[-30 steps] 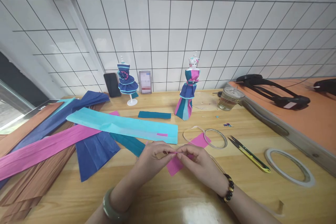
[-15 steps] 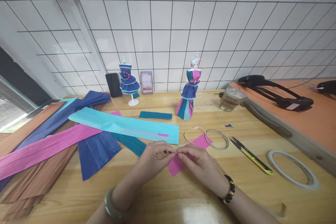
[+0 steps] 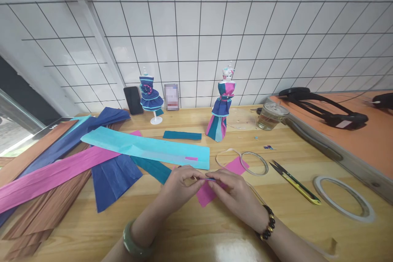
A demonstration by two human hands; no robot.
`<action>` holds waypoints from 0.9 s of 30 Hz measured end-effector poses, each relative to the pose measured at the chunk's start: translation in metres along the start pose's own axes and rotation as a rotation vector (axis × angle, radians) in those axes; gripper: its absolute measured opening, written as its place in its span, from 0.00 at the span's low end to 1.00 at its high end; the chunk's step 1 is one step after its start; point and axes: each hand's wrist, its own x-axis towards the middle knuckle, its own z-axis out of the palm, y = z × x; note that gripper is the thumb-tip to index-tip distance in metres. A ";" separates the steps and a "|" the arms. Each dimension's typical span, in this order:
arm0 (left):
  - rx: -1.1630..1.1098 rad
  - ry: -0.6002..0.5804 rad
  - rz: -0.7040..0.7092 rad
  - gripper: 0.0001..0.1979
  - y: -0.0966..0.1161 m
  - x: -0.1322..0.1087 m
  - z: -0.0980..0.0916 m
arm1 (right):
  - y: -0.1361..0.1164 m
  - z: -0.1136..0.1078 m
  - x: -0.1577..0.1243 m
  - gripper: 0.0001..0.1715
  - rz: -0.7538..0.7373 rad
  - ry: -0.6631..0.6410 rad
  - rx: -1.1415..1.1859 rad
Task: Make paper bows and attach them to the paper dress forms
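Note:
My left hand [image 3: 179,186] and my right hand [image 3: 231,192] meet fingertip to fingertip over the wooden table [image 3: 190,233]. Both pinch one small thin piece between them, too small to name. Under my right hand lies a pink paper piece [image 3: 207,194]. Just beyond my hands stretches a long light-blue crepe paper strip [image 3: 144,145]. A green bangle sits on my left wrist and a dark bead bracelet on my right wrist.
Pink, dark-blue and brown paper strips [image 3: 55,172] cover the left. Two small dress forms [image 3: 150,96] [image 3: 222,106], a phone [image 3: 133,100] and a glass jar [image 3: 272,116] stand at the back. Tape rings [image 3: 256,163] [image 3: 344,198] and yellow snips [image 3: 294,182] lie right.
My hands stay almost where they were, fingertips still pinched together. The view has shifted slightly.

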 end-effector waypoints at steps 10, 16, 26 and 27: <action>0.062 -0.012 0.005 0.07 0.003 0.001 0.000 | 0.000 0.000 0.000 0.12 -0.013 -0.029 -0.038; 0.129 -0.045 0.045 0.07 -0.001 0.000 0.001 | 0.000 0.000 0.000 0.11 -0.012 -0.039 -0.049; 0.189 -0.041 0.053 0.08 0.001 0.000 0.002 | 0.000 0.001 0.000 0.12 -0.014 -0.039 -0.060; 0.206 -0.054 0.062 0.08 0.002 0.000 0.001 | 0.000 0.001 0.001 0.12 -0.017 -0.038 -0.062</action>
